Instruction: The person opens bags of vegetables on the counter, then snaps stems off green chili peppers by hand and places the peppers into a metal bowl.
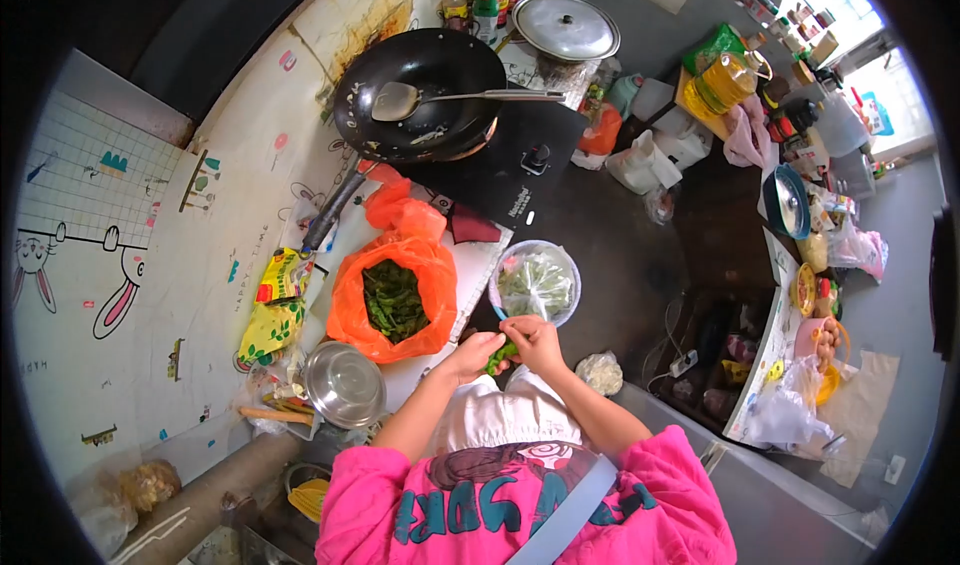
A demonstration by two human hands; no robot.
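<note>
Close together in front of my lap, my left hand (478,357) and my right hand (537,343) are both closed around a small piece of bright green vegetable (499,358). Its exact kind is too small to tell. Just beyond my right hand stands a round pale container (573,287) lined with a clear plastic bag (532,275); something pale green shows through the plastic. To the left of my hands an orange plastic bag (345,310) gapes open, with dark green leaves (393,300) inside.
A black wok (430,60) with a metal spatula (398,102) sits on the black cooktop (540,150). Beside it are a lidded pot (566,27) and several sauce bottles (486,10). A steel bowl (345,385) stands left; a white bundle (600,374) lies right.
</note>
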